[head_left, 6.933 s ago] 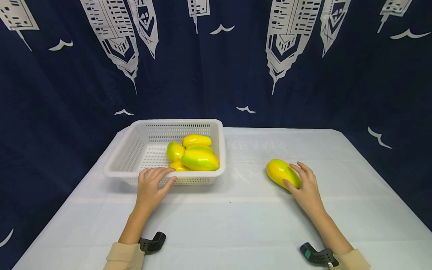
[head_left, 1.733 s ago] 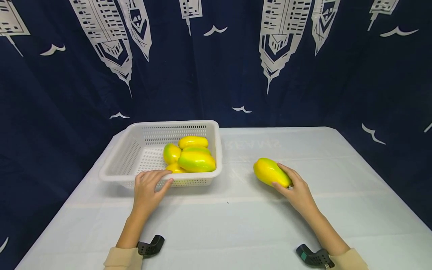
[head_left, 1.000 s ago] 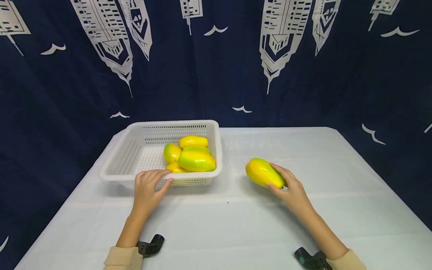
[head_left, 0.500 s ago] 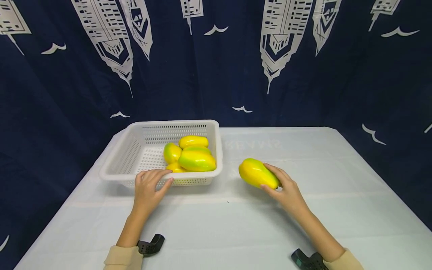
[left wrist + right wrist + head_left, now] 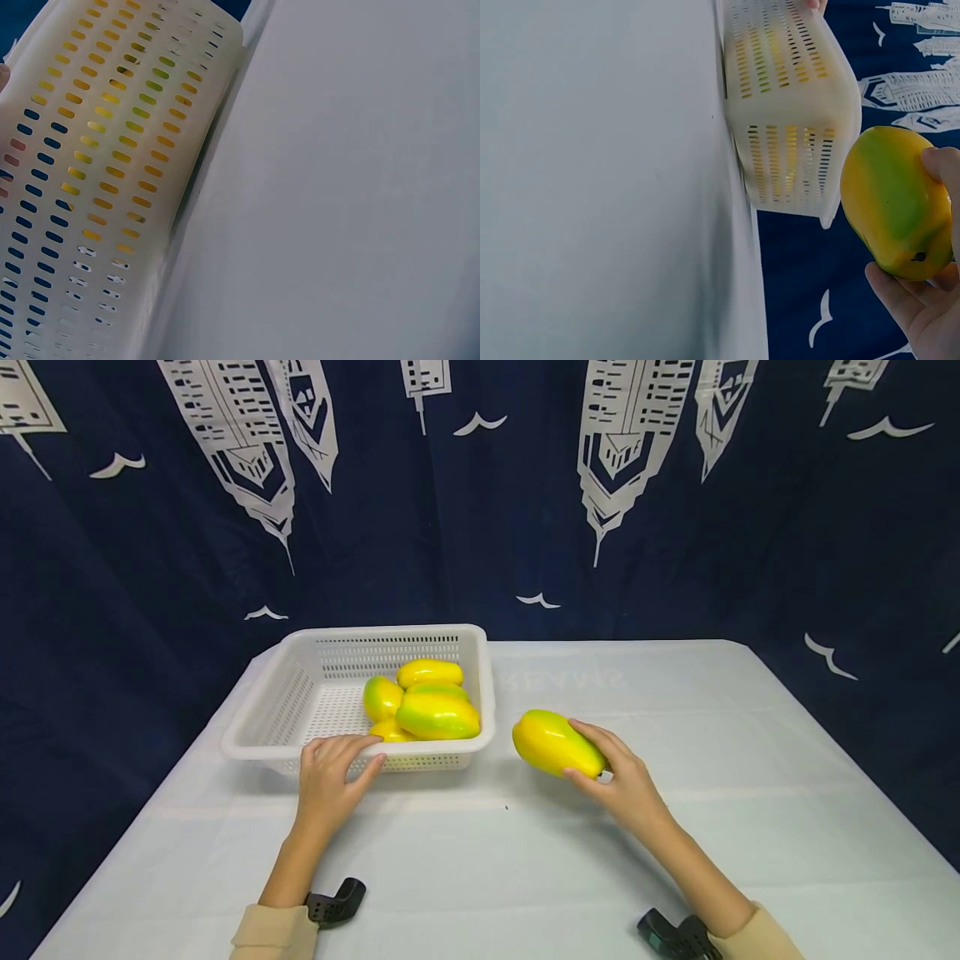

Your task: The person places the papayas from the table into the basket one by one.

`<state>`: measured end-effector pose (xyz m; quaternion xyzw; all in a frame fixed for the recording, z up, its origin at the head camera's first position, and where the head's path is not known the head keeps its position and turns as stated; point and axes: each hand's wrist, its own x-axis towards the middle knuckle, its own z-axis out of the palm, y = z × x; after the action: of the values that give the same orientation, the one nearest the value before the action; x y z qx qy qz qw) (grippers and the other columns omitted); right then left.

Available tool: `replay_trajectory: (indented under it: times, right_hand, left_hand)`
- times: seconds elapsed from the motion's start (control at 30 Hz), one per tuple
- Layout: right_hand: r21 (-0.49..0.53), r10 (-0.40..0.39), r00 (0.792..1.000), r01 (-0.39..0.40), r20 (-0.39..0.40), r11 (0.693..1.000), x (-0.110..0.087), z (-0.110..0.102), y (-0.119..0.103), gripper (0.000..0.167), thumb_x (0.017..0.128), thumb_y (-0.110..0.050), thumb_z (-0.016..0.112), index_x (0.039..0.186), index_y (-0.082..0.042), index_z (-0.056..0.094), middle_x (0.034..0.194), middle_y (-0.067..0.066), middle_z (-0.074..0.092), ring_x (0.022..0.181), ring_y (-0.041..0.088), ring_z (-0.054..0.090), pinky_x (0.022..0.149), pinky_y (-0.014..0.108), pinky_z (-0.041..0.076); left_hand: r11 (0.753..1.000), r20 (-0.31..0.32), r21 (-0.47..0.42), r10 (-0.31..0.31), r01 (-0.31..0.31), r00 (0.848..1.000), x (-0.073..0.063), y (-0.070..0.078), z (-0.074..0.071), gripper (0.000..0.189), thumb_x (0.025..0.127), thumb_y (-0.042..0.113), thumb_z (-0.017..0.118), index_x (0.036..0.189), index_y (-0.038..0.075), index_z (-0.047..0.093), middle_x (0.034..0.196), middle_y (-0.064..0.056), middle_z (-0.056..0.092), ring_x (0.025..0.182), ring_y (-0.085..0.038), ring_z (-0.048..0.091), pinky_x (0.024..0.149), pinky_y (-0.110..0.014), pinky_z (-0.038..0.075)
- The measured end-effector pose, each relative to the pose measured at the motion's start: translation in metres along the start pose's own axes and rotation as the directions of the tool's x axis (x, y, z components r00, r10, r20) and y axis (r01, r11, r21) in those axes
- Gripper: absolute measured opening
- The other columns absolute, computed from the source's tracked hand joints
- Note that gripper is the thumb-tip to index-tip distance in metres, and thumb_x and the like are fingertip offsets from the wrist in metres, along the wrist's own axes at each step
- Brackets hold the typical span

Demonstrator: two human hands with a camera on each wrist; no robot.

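Note:
My right hand (image 5: 626,783) grips a yellow-green mango (image 5: 553,745) by its near end, thumb below and fingers over the top. The mango is raised off the table, right of the white basket (image 5: 262,750). In the right wrist view the mango (image 5: 892,199) shows a dark stem spot, with fingers and thumb around its end. My left hand (image 5: 328,781) holds the basket's front rim, fingers over the edge and thumb outside. Several mangoes (image 5: 438,717) lie in the basket's right half. The left wrist view shows mostly the perforated basket wall (image 5: 94,180), with fruit colour behind its holes.
A white cloth covers the table (image 5: 495,877). Behind it hangs a dark blue curtain (image 5: 480,543) printed with white buildings and birds. Black devices (image 5: 337,902) are strapped to both wrists.
My right hand has lifted the mango from the table's right side and carried it left toward the basket. The left hand stays on the rim; the mangoes in the basket look unchanged.

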<state>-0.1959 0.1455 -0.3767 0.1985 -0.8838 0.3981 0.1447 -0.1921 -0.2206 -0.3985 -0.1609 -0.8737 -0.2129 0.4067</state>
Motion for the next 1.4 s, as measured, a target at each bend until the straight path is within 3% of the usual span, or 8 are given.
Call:
replay_trajectory:
  times: [0.17,0.37,0.63,1.4]
  right_hand:
    - [-0.005,-0.008,1.0,0.008,-0.002,1.0,0.001,0.0,-0.005,0.06,0.08,-0.023,0.069,0.134,-0.021,0.044,0.133,0.007,0.048,0.111,0.023,0.052,0.086,0.035,0.049]
    - [0.011,-0.032,0.999,0.032,-0.004,0.999,0.003,0.001,-0.012,0.06,0.079,-0.021,0.069,0.134,-0.021,0.044,0.133,0.006,0.048,0.111,0.022,0.053,0.086,0.028,0.049]
    - [0.023,-0.035,0.999,0.034,0.003,0.999,0.007,0.004,-0.021,0.059,0.079,-0.022,0.069,0.133,-0.022,0.044,0.133,0.005,0.047,0.107,0.019,0.053,0.084,0.034,0.05]
    - [0.082,-0.074,0.997,0.072,0.018,0.994,0.019,0.017,-0.042,0.06,0.078,-0.025,0.07,0.133,-0.023,0.044,0.133,0.004,0.048,0.11,0.019,0.053,0.086,0.035,0.049]
  left_hand:
    - [1.0,0.003,-0.007,-0.003,0.003,1.0,0.0,0.0,0.0,0.024,0.074,0.023,0.068,0.096,0.013,0.067,0.091,-0.007,0.069,0.089,-0.026,0.059,0.086,-0.043,0.03]
    - [1.0,0.007,-0.006,-0.011,0.011,1.0,0.0,0.001,0.0,0.024,0.074,0.023,0.068,0.096,0.013,0.067,0.092,-0.007,0.069,0.09,-0.027,0.059,0.087,-0.043,0.03]
    - [1.0,0.014,-0.005,-0.023,0.023,1.0,0.0,0.0,-0.001,0.024,0.075,0.024,0.068,0.097,0.013,0.067,0.093,-0.006,0.069,0.091,-0.026,0.059,0.088,-0.043,0.029]
    - [1.0,0.02,-0.004,-0.023,0.024,1.0,0.0,0.0,-0.001,0.024,0.075,0.024,0.068,0.097,0.014,0.067,0.093,-0.006,0.069,0.09,-0.026,0.059,0.088,-0.043,0.029]
